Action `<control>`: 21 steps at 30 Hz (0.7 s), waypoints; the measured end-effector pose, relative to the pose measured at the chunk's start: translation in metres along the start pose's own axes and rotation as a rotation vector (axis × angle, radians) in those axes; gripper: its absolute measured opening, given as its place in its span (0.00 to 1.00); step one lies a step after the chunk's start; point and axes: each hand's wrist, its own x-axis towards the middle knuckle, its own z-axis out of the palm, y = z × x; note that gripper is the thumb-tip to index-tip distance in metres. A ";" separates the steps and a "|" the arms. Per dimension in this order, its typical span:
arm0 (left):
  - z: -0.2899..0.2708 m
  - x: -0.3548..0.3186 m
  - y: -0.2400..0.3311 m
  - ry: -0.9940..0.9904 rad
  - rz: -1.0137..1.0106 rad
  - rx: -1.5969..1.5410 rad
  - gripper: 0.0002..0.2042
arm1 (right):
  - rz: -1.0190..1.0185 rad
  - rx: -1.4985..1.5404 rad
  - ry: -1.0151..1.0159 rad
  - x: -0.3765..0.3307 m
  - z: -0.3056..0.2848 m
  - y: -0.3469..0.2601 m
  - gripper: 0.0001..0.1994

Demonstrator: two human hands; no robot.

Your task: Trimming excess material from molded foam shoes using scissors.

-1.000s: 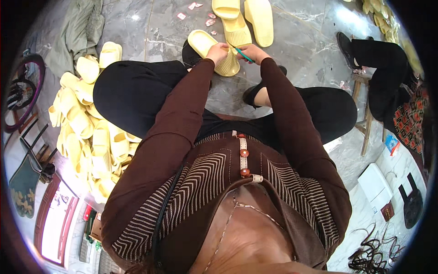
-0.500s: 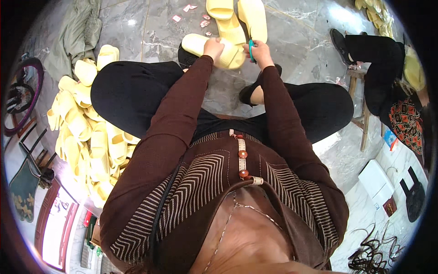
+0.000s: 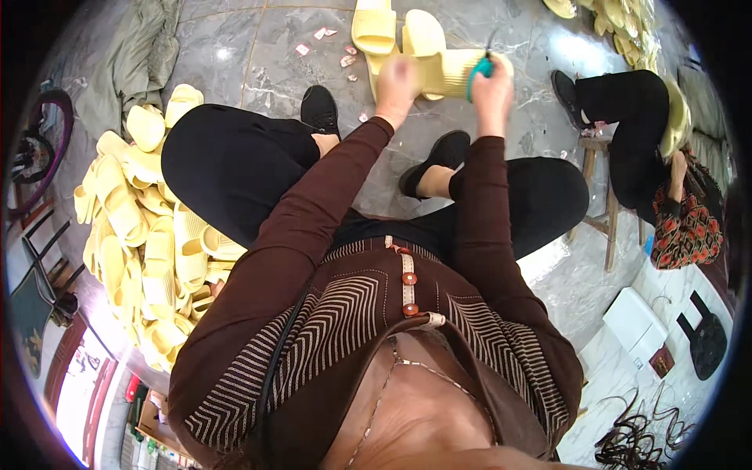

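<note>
So the hands are shifting over to the right now: half a second ago the left hand (image 3: 398, 82) was holding a slipper in front of the left shoe (image 3: 319, 110), and that shoe is now showing uncovered. Both hands are working among the yellow slippers on the floor up front. One crosswise slipper (image 3: 456, 72) is lying sideways between the two hands, and an upright slipper (image 3: 424, 33) is sitting just behind it, its toe or heel pointing away (can't tell which end, honestly).

The right hand (image 3: 492, 92) is grasping the teal scissors (image 3: 479, 73), fingers wrapping the handles, dark blades pointing up and away. The left hand is blurring, so I can't tell if its fingers are pinching a slipper or just touching one. My read: attention is moving off the slipper by the shoe and onto this cluster, with the scissors staying in hand. Small red-and-white scraps (image 3: 302, 49) are littering the floor nearby, and the big pile (image 3: 159, 251) is sitting at left.
</note>
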 end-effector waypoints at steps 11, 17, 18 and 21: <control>-0.019 0.044 -0.098 -0.319 -0.612 0.490 0.16 | -0.054 -0.240 -0.043 0.070 -0.086 -0.041 0.14; -0.027 0.043 -0.082 -0.723 -0.381 0.874 0.14 | -0.011 -0.132 -0.125 0.070 -0.074 -0.025 0.16; -0.022 0.040 -0.063 -0.898 -0.403 0.927 0.14 | -0.013 -0.124 -0.140 0.069 -0.075 -0.017 0.16; -0.019 0.030 -0.028 -1.046 -0.240 0.980 0.13 | -0.113 -0.117 -0.188 0.073 -0.063 0.006 0.17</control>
